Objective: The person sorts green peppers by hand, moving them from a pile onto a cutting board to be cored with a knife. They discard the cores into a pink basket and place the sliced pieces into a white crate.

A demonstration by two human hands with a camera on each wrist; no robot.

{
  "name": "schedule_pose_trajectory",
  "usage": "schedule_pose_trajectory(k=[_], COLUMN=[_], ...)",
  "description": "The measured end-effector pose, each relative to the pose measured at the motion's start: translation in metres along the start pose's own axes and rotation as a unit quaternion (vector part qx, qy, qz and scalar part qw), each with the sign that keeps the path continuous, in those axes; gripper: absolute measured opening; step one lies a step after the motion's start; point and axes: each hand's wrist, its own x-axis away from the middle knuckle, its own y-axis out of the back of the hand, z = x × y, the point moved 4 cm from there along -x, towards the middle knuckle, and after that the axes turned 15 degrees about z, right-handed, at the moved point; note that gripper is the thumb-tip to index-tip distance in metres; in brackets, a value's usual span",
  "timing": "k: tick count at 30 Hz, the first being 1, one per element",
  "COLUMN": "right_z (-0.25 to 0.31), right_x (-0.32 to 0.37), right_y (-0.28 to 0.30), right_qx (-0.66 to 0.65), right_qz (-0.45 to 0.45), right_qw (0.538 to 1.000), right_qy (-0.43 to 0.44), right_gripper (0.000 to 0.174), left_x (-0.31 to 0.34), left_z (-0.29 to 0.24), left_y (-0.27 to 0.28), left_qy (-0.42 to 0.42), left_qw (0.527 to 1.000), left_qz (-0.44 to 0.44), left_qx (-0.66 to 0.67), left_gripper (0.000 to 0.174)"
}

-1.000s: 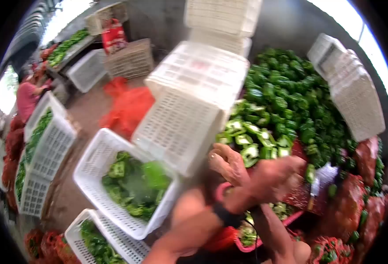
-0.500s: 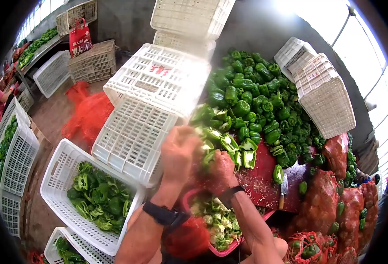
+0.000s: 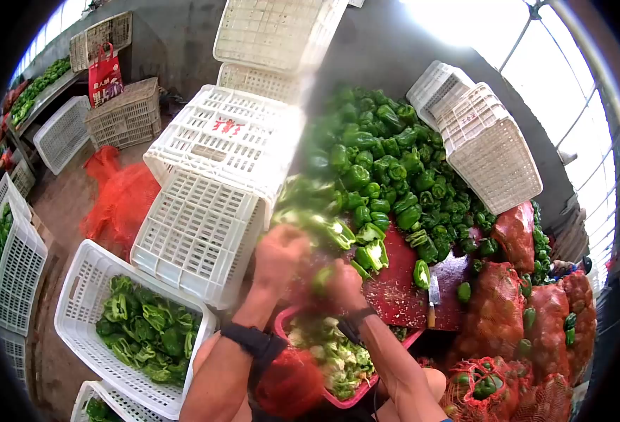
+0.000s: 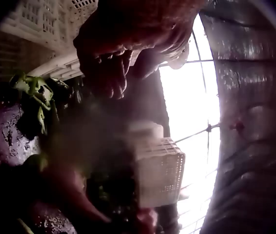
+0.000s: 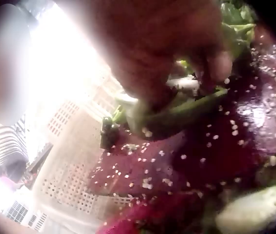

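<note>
My right hand is low over the red cutting board. In the right wrist view its fingers dig into a cut green pepper half and pinch it, with pale pith showing beneath them. My left hand hovers at the board's left edge, fingers curled and nothing visible in them in the left wrist view. More cut pepper halves lie just beyond both hands, the nearest blurred. Pepper cores fill a pink basin below my wrists. A knife rests on the board's right side.
Whole green peppers are heaped behind the board. Stacked white crates stand left of it. A white crate with cut peppers sits at lower left. Red mesh sacks line the right side, and red netting lies on the floor.
My left arm, crossed over the right a second ago, has swung back left. My right hand has moved down to a pepper half on the board. The head view has turned right.
</note>
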Motion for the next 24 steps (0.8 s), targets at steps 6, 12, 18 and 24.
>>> schedule_pose_trajectory(k=[6,12,18,24], right_z=[-0.005,0.019,0.006,-0.013], right_x=[0.054,0.084,0.092,0.099], right_y=[0.043,0.069,0.068,0.078], right_qx=[-0.119,0.059,-0.115,-0.108], right_qz=[-0.071,-0.182,-0.095,-0.169], right_qw=[0.987,0.956,0.962,0.944], right_qy=[0.084,0.224,0.227,0.262], right_gripper=[0.031,0.033,0.019,0.009], left_x=[0.007,0.015,0.024,0.022], left_z=[0.033,0.056,0.054,0.055], left_y=[-0.032,-0.076,-0.092,-0.105], left_qy=[0.168,0.205,0.157,0.116], left_qw=[0.956,0.964,0.962,0.962], left_qz=[0.09,0.167,0.224,0.24], left_qx=[-0.225,-0.003,-0.02,-0.059], left_gripper=[0.061,0.067,0.05,0.045])
